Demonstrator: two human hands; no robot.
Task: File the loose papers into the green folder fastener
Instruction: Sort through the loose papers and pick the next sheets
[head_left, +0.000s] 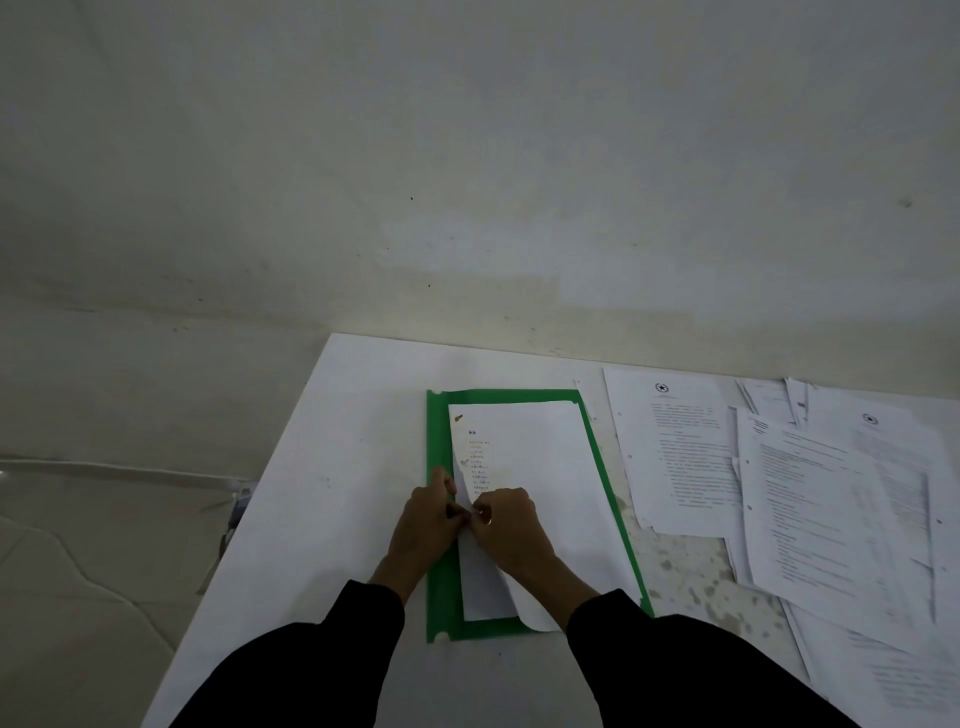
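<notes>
While my left grip & right grip both pinch the top sheet at its left edge, on the green folder on the bench, I'd seat the hole squarely, no tearing. Lower prong's hidden under my fingers. Loose papers lie to the right, not blocking.

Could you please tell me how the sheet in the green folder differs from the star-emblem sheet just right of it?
The folder sheet lies on the green folder, its left edge lifted where the left hand and right hand pinch it; the emblem sheet lies flat on the table, untouched. The folder sheet is mostly blank; the emblem sheet is filled with print. Both are white.
</notes>
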